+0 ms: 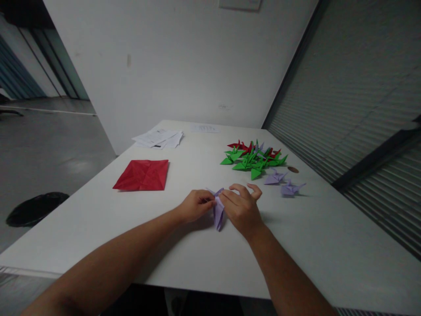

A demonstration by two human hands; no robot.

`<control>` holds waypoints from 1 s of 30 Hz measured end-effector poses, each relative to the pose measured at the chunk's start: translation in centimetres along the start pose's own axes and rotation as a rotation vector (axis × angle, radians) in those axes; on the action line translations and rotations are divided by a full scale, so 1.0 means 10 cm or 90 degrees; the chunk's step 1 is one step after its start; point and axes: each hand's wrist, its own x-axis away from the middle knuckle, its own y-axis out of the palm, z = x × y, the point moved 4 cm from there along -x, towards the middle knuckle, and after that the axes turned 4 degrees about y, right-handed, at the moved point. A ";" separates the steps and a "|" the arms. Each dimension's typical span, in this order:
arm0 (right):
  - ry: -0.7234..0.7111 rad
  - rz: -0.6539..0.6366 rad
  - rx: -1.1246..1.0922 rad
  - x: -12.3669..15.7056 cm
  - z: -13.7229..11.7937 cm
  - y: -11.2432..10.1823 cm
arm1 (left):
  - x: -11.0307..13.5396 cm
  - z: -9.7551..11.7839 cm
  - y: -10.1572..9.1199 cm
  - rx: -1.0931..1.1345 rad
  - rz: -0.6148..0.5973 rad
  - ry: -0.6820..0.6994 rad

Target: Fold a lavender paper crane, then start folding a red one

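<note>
A narrow, partly folded piece of lilac paper lies on the white table between both hands. My left hand pinches its left edge with curled fingers. My right hand presses thumb and forefinger on its right edge, the other fingers lifted and spread. Two finished lilac paper cranes stand just to the right of my right hand.
A heap of green and red paper cranes sits at the back right. A creased red paper square lies to the left. White printed sheets lie at the far edge. A small brown disc lies near the cranes. A black bin stands on the floor, left.
</note>
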 end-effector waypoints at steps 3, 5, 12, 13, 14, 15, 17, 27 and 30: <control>-0.010 0.032 0.014 0.00 -0.01 0.01 | 0.01 -0.04 0.02 0.097 0.010 -0.037; -0.016 0.038 0.020 0.01 -0.02 0.01 | 0.01 -0.06 0.05 0.190 0.029 -0.059; -0.019 0.051 0.027 -0.01 -0.03 -0.02 | 0.02 -0.14 0.15 0.458 0.064 -0.067; -0.018 0.054 0.025 -0.01 -0.02 -0.02 | 0.02 -0.15 0.14 0.443 0.063 -0.065; -0.017 0.056 0.022 0.00 -0.02 -0.02 | 0.02 -0.15 0.13 0.420 0.061 -0.061; -0.016 0.057 0.020 0.00 -0.02 -0.02 | 0.02 -0.15 0.11 0.388 0.059 -0.053; -0.011 0.059 0.018 0.00 -0.01 -0.01 | 0.01 -0.13 0.06 0.304 0.057 -0.032; -0.004 0.052 0.005 0.00 -0.02 -0.01 | 0.01 -0.15 0.11 0.407 0.056 -0.075; -0.007 0.056 0.004 -0.01 -0.03 -0.01 | 0.01 -0.17 0.12 0.407 0.067 -0.082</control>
